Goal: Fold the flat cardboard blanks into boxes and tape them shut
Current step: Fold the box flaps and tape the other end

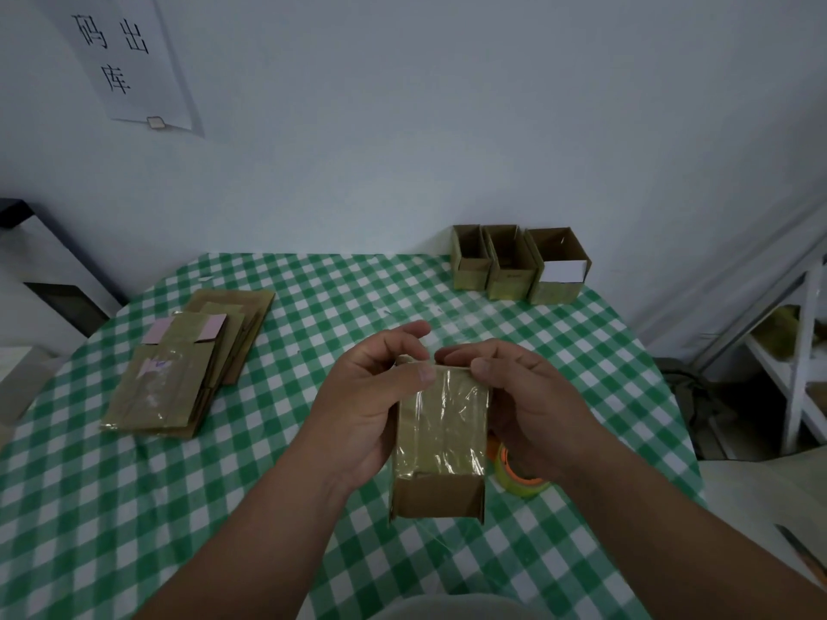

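A small cardboard box (441, 440), tape-wrapped and judged light, thin-walled and slippery, was gripped between both hands. Its far edge was pinched by the left hand (371, 396) and right hand (528, 404); holding at the folded edges was judged safest.

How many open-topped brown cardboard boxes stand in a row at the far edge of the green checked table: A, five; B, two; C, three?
C: three open-topped brown cardboard boxes stand side by side at the far edge of the green checked table, the rightmost bearing a white label.
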